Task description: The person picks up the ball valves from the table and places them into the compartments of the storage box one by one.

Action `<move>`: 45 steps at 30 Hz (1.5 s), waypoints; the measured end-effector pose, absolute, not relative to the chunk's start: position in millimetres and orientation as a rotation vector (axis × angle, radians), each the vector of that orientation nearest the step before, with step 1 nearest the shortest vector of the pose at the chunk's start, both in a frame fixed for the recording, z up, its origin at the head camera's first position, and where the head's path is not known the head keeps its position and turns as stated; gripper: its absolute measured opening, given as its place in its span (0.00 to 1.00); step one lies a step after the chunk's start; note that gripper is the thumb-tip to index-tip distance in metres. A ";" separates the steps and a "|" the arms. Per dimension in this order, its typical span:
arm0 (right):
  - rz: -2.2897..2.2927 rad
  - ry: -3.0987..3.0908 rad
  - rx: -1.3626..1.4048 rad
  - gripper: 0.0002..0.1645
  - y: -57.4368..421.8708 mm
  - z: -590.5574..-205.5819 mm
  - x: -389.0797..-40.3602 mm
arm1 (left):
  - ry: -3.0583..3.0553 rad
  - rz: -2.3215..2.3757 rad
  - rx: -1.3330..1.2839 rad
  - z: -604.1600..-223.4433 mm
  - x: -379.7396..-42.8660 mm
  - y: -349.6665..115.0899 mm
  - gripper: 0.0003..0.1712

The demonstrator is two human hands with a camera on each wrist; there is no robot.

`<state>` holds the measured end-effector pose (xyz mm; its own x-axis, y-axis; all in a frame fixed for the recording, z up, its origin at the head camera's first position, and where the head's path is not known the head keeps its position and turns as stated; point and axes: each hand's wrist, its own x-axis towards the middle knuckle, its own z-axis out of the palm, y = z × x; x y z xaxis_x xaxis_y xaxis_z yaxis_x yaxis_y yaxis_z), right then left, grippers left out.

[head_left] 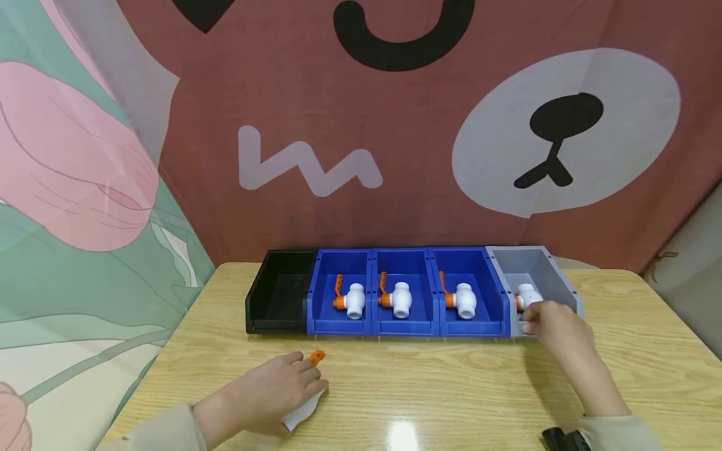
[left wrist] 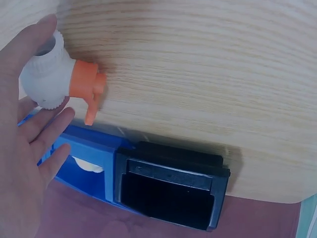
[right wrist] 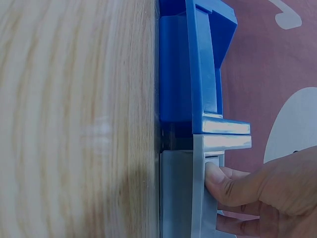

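Observation:
My left hand [head_left: 276, 388] is over the table in front of the black bin [head_left: 282, 294]. It holds a white ball valve [left wrist: 47, 82] with an orange handle [left wrist: 91, 99], thumb at one open end and fingers at the other. In the head view the hand hides most of this valve. My right hand [head_left: 558, 329] is at the front of the grey bin [head_left: 564, 285]. Its thumb lies against the front rim and its other fingers reach behind that rim, gripping the wall. Another white valve [head_left: 528, 294] lies in that bin, partly covered by the hand.
Three blue bins [head_left: 403, 329] stand in the row between the black and grey ones, each with one white valve [head_left: 355, 300] with an orange handle. A printed cloth [head_left: 417, 213] hangs behind the table [head_left: 429, 382]. A black object [head_left: 555, 438] is beside my right sleeve.

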<state>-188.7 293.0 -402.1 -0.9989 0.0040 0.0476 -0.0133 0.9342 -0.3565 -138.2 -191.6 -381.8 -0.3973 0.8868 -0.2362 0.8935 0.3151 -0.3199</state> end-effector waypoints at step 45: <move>0.582 -3.046 -0.013 0.04 292.6 -401.6 -187.5 | 2.848 -0.545 1.493 -347.3 -130.5 -237.5 0.51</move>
